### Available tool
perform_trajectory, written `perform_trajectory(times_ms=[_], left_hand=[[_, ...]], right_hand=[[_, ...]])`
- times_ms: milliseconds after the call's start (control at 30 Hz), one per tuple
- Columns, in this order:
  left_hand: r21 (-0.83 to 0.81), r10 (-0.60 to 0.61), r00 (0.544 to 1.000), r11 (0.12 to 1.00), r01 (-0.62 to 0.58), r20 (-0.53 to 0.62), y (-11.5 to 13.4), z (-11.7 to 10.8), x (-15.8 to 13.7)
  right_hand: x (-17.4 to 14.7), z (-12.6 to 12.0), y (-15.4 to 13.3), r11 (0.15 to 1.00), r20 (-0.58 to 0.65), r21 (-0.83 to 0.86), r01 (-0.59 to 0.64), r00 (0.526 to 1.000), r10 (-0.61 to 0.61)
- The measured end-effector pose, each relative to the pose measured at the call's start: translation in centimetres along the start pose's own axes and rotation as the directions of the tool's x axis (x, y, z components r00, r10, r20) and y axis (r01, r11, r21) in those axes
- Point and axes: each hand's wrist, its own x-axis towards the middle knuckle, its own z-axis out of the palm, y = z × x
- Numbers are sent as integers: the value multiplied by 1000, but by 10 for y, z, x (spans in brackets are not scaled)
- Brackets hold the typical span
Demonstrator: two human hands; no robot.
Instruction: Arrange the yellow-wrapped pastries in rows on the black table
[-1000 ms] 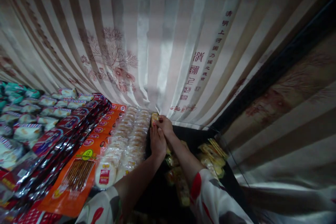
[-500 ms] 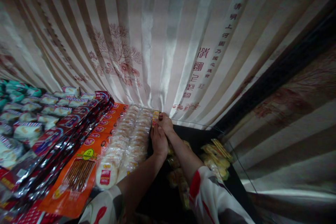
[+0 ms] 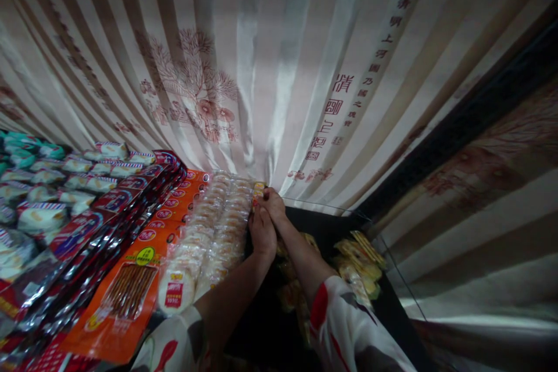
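Both my hands meet at the far end of the black surface, beside the rows of clear-wrapped round rice crackers. My right hand is closed on a small yellow and red snack packet, which stands upright against the last row. My left hand lies just below and touches the right one, its fingers up at the packet's lower part. The fingers' undersides are hidden. Loose yellowish snack packets lie under and beside my right forearm.
Orange packs of brown sticks stand left of the crackers, then dark red packs, white packets and green ones. More yellow packets lie to the right. A pleated printed curtain hangs close behind.
My left hand has shifted slightly up and left against the packet. My right hand stays nearly in place. The view has turned a little.
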Motion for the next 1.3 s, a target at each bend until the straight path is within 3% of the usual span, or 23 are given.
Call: perform_trajectory(times_ms=[133,400,533,667,900,1067,1167,1300], left_hand=[[-114,-86,996,990,85,-6,5,-3,4],[-224,-149,988,962,156,50,11,-5,7],[-276,-164,986,946,169,39,9,-2,7],[-244,-149,989,958,148,14,7,-2,12],[-68,-140,990,988,141,19,17,-10,14],[-5,-106,994,994,106,7,23,-10,11],[15,-85,996,996,85,7,23,-10,10],[55,-99,995,994,99,2,24,-10,11]], right_hand=[[0,-3,-2,999,24,46,-24,999,22],[0,-1,4,992,-1,119,-30,1000,30],[-1,0,8,975,19,213,-59,998,56],[-6,-3,11,958,-14,288,-2,1000,6],[-30,-41,46,969,-44,209,133,991,-127],[-65,-76,72,983,20,-2,184,983,-184],[-84,-80,73,917,147,-96,388,916,-372],[-94,-77,62,756,361,-95,647,730,-580]])
